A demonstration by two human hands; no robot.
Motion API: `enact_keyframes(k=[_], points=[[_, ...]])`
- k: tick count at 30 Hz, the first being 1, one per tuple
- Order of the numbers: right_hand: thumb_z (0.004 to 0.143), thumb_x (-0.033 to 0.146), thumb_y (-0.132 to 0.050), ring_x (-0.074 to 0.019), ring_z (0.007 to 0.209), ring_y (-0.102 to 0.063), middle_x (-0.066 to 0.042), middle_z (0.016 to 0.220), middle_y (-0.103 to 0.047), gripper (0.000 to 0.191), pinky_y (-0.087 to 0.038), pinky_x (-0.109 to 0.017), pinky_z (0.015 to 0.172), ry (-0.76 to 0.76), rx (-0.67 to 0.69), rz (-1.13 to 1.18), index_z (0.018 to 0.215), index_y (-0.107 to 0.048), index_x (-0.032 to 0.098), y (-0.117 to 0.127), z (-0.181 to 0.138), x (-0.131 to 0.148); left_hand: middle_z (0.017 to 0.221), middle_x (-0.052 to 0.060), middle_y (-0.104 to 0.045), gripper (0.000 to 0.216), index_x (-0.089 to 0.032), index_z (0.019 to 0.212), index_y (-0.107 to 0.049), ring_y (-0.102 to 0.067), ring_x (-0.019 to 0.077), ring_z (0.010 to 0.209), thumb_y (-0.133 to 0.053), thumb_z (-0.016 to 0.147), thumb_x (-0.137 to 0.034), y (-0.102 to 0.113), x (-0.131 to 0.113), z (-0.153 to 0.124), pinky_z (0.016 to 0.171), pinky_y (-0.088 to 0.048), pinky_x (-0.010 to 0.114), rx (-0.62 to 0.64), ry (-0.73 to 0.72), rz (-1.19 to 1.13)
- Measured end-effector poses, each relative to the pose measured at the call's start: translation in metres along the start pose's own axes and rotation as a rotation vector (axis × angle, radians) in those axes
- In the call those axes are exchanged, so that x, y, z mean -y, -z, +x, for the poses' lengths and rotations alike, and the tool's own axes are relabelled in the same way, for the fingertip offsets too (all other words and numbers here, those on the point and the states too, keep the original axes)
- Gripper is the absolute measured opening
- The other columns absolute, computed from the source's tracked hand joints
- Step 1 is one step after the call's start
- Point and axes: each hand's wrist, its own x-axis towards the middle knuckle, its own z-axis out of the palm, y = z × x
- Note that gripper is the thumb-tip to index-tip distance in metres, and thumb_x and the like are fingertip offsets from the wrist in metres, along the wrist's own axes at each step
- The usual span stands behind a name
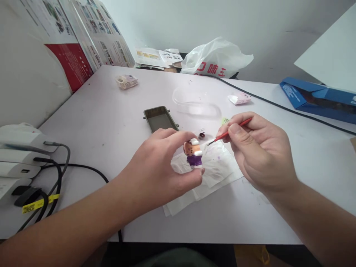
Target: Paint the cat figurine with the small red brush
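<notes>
My left hand [164, 167] pinches a small painted figurine [193, 152] between thumb and fingers. It has an orange part with dark spots, a purple part and white parts. In my right hand [253, 148] is a thin red paintbrush [226, 132], its dark tip pointing left, a short way right of the figurine and apart from it. White tissues [219, 167] lie on the table beneath both. Just behind the figurine stands a tiny paint pot [201, 134] with dark red-brown in it. A yellow-green label [224, 121] peeks out beside my right fingers.
A phone-like dark case [160, 118] and a clear plastic tray [196, 105] lie behind my hands. Small packets [126, 81] sit farther back. At left are chargers with black cables [59, 174]. An open blue box [319, 97] and a white plastic bag [215, 59] stand at the rear.
</notes>
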Motion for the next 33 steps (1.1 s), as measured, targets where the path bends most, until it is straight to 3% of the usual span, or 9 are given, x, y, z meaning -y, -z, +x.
enact_keyframes(k=[21, 29, 33], points=[[0.093, 0.029, -0.068, -0.0127, 0.083, -0.066, 0.000, 0.082, -0.068, 0.009, -0.056, -0.025, 0.079, 0.050, 0.072, -0.022, 0.088, -0.070, 0.022, 0.005, 0.002, -0.009, 0.095, 0.003, -0.063, 0.023, -0.017, 0.096, -0.072, -0.057, 0.0189, 0.094, -0.072, 0.073, -0.024, 0.000, 0.002, -0.002, 0.080, -0.048, 0.030, -0.038, -0.023, 0.014], [0.092, 0.039, -0.068, -0.0159, 0.080, -0.068, -0.001, 0.080, -0.071, 0.019, -0.055, -0.032, 0.076, 0.083, 0.003, -0.103, 0.080, -0.071, 0.024, 0.008, 0.009, -0.012, 0.106, -0.001, -0.069, 0.036, -0.027, 0.111, -0.071, -0.064, 0.0197, 0.095, -0.075, 0.075, -0.031, 0.006, 0.000, 0.002, 0.079, -0.052, 0.035, 0.083, 0.221, -0.188], [0.088, 0.037, -0.073, -0.0185, 0.077, -0.070, -0.003, 0.079, -0.074, 0.017, -0.055, -0.035, 0.071, 0.177, -0.095, -0.317, 0.081, -0.069, 0.022, 0.009, 0.022, -0.025, 0.107, -0.002, -0.072, 0.037, -0.029, 0.115, -0.067, -0.067, 0.0214, 0.099, -0.074, 0.080, -0.036, 0.009, 0.002, 0.005, 0.084, -0.054, 0.038, 0.105, 0.340, -0.294]])
